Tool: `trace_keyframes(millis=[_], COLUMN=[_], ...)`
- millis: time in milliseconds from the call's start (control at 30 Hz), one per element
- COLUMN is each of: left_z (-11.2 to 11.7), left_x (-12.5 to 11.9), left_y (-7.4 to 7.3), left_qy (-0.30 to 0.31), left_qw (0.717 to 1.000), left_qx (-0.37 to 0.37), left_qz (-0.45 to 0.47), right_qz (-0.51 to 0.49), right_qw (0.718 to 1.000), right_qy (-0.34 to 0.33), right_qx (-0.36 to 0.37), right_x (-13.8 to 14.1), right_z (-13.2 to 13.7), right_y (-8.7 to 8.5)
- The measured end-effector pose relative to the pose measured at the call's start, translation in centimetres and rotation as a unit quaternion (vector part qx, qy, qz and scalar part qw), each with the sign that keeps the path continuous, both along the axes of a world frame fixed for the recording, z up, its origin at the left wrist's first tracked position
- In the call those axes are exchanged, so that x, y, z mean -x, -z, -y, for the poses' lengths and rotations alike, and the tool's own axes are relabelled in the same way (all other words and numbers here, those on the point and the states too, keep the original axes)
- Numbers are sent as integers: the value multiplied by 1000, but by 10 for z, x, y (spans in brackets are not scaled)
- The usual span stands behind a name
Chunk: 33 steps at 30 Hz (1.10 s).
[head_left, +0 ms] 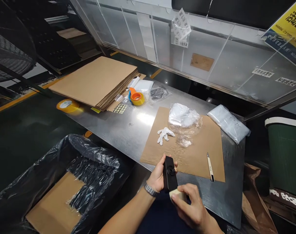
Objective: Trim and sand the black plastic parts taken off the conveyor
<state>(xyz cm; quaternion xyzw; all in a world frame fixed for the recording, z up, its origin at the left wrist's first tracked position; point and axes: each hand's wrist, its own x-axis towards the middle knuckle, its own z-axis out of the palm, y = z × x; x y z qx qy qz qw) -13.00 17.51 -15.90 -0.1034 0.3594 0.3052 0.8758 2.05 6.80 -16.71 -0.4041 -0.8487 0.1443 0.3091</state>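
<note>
My left hand [158,175] is closed around a black oblong object [170,183] with a round, lens-like part on its face. My right hand [192,206] pinches a small cream-coloured block [176,194], perhaps a sponge, against or just by the object's lower end; the exact contact is hidden. Beyond my hands, a brown cardboard sheet [150,149] lies on the metal table [118,130]. On the sheet rest a white glove [165,134], a clear plastic bag with white contents [182,115] and a white-handled craft knife [210,167].
A stack of cardboard sheets [96,81] covers the table's far left, with a tape dispenser [137,97] and a tape roll [66,105] near it. A white package [228,123] lies at the right. Lower left stands a bin lined with black plastic [94,152]; a green bin [286,156] is at right.
</note>
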Motion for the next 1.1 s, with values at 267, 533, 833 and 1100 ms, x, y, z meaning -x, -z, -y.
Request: trace_keyframes(millis=[267,533,833,1100], left_z=[20,33,36,31], left_x=[16,18,18,14], left_y=[-27,-45,-42,-39], left_qy=[20,58,148,188], left_qw=[931,781,776,939], left_qx=[-302,-440,-473,-275], left_qz=[-202,-439,-391,-89], right_qz=[-26,-84,-357,-456], right_qw=[951,920,808,717], right_qy=[301,353,154,187], right_qx=[71,148,443,492], right_x=[-40,-32,15,13], right_z=[-34,-69,-54,-51], right_y=[128,109,-17,-23])
